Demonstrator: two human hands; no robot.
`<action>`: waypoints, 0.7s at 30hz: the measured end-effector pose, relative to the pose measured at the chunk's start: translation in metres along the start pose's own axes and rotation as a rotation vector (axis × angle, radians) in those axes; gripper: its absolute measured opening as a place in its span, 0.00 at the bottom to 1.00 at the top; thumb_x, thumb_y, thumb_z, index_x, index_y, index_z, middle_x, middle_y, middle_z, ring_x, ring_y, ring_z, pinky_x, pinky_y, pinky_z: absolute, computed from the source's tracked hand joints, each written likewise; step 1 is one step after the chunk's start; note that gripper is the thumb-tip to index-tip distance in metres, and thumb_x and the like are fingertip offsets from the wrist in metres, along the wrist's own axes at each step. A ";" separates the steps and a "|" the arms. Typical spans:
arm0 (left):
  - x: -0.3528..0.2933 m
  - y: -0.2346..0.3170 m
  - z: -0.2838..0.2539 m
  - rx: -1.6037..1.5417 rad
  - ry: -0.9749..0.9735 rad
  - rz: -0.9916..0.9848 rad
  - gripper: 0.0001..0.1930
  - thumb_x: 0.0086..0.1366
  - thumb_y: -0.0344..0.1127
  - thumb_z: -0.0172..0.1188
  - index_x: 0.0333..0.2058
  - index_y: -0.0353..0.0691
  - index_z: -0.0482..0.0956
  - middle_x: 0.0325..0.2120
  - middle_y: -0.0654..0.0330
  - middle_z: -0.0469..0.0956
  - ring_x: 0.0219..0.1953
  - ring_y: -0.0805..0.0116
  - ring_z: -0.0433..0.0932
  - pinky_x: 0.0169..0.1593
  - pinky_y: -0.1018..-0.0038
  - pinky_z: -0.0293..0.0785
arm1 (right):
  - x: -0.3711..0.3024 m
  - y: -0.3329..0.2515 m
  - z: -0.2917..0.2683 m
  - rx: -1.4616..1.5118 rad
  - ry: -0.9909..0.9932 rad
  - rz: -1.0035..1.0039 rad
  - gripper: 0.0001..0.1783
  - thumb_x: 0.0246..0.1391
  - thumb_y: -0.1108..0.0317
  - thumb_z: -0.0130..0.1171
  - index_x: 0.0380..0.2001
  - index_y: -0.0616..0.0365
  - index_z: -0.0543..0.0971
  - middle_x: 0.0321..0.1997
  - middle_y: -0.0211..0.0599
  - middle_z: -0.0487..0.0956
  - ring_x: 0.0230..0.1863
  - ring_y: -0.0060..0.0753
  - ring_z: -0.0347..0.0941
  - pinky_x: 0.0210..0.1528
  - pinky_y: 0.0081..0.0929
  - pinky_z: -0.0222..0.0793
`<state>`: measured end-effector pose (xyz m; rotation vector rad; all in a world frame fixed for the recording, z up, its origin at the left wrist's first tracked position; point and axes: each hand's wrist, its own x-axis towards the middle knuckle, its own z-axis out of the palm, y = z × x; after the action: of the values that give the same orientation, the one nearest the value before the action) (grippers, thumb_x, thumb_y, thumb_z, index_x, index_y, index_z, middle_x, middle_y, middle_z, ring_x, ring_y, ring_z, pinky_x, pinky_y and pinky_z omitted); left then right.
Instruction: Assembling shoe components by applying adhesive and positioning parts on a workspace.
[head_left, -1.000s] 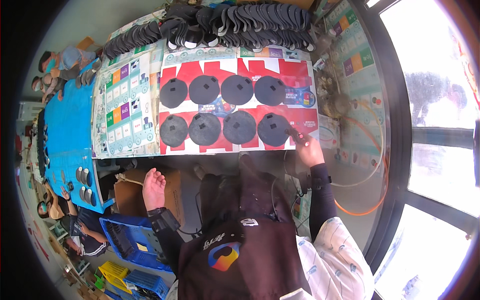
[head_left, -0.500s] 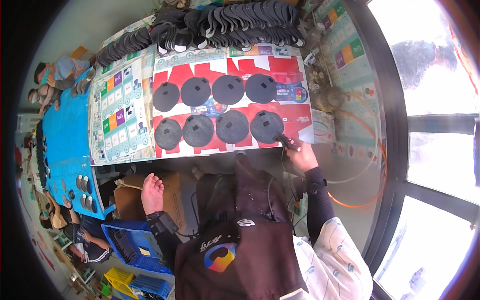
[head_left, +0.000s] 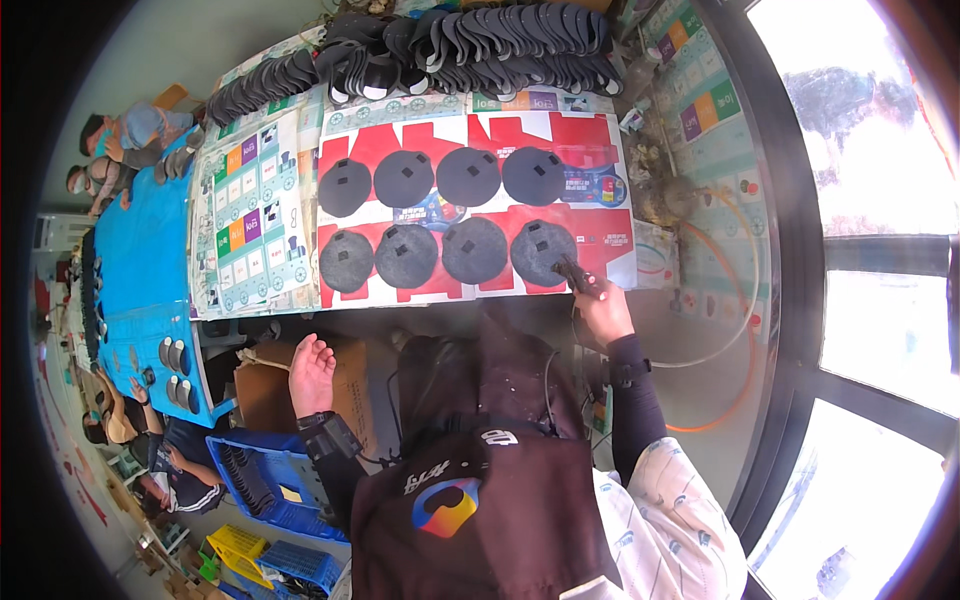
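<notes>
My right hand (head_left: 606, 312) is closed around a dark spray gun (head_left: 578, 280). Its tip lies over the lower right edge of the nearest right-hand round black pad (head_left: 536, 258). Two rows of such pads lie on red and white printed sheets (head_left: 480, 290); each carries a small dark square patch. The pads in the near row look greyer and more mottled than those in the far row, such as the far black pad (head_left: 468, 178). In front of the table, my left hand (head_left: 313, 372) hangs with loosely curled fingers and holds nothing.
Curved black pieces (head_left: 515, 35) stand stacked along the table's far side. An orange hose (head_left: 748, 345) loops at the right. A cardboard box (head_left: 265, 400) and a blue crate (head_left: 255, 480) are below left. Other people work by the blue table (head_left: 140, 265).
The whole scene has shifted a little to the right in view. Against the near right pad, the spray gun's tip has moved slightly inward. My left hand stays in much the same pose.
</notes>
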<state>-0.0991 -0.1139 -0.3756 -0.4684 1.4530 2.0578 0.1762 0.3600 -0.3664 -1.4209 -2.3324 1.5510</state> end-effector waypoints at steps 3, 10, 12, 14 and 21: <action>-0.003 0.002 0.000 0.010 0.028 -0.005 0.13 0.71 0.39 0.61 0.51 0.43 0.80 0.38 0.67 0.81 0.41 0.73 0.78 0.47 0.74 0.74 | 0.008 -0.001 -0.008 -0.058 -0.107 -0.039 0.15 0.50 0.67 0.58 0.39 0.65 0.81 0.34 0.63 0.81 0.41 0.69 0.78 0.42 0.52 0.73; -0.015 0.005 -0.023 -0.024 0.080 0.004 0.13 0.72 0.41 0.61 0.51 0.43 0.80 0.39 0.68 0.80 0.42 0.73 0.76 0.48 0.74 0.73 | 0.062 0.020 -0.030 -0.192 0.177 -0.255 0.15 0.48 0.67 0.60 0.38 0.63 0.82 0.35 0.63 0.82 0.43 0.66 0.79 0.44 0.51 0.74; -0.015 0.007 -0.033 -0.042 0.097 -0.014 0.13 0.72 0.40 0.61 0.51 0.43 0.80 0.39 0.68 0.80 0.42 0.73 0.76 0.49 0.74 0.73 | 0.077 -0.028 -0.026 0.041 0.178 -0.155 0.15 0.47 0.66 0.61 0.38 0.63 0.82 0.34 0.61 0.82 0.41 0.65 0.80 0.43 0.48 0.74; -0.017 0.014 -0.041 -0.046 0.112 -0.004 0.13 0.72 0.41 0.61 0.51 0.43 0.80 0.39 0.68 0.80 0.42 0.73 0.76 0.49 0.74 0.73 | 0.106 -0.060 -0.011 0.144 0.167 0.022 0.16 0.49 0.64 0.60 0.39 0.64 0.82 0.34 0.61 0.82 0.41 0.65 0.80 0.43 0.47 0.74; -0.007 0.052 -0.044 -0.024 0.164 0.076 0.14 0.72 0.41 0.61 0.52 0.42 0.79 0.40 0.67 0.79 0.42 0.73 0.76 0.49 0.74 0.73 | 0.166 -0.053 -0.008 -0.293 0.194 -0.353 0.18 0.52 0.63 0.59 0.41 0.65 0.83 0.37 0.65 0.82 0.44 0.67 0.79 0.47 0.52 0.75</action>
<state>-0.1283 -0.1700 -0.3485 -0.6123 1.5640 2.1409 0.0459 0.4719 -0.3974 -1.0580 -2.5836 0.9721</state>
